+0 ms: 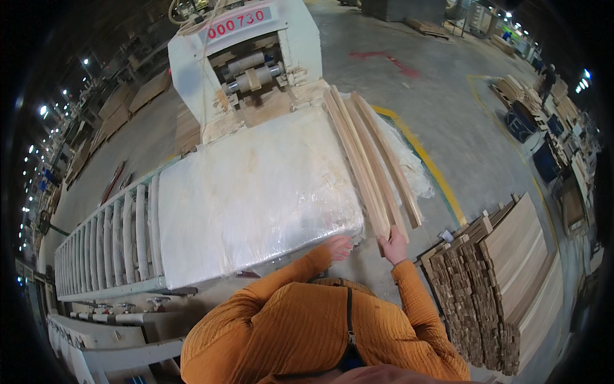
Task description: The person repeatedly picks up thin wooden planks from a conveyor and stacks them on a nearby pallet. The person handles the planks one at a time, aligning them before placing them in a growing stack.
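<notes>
Long pale wooden strips [366,168] lie side by side along the right edge of a plastic-wrapped worktable [256,198]. My right hand [394,246] is closed around the near end of these strips, thumb on top. Slightly apart, another wooden strip [389,157] runs along their right side, its near end away from my hand. My left hand [338,248] is at the table's near right corner, holding nothing that I can see. Its fingers stretch toward the strips, a little short of them.
Beyond the table stands a white machine [246,70] with metal rollers in its opening. A roller conveyor [112,240] extends leftward from the table. Stacked boards [476,288] stand close on my right. Yellow floor lines [448,198] and blue bins [521,121] lie farther right.
</notes>
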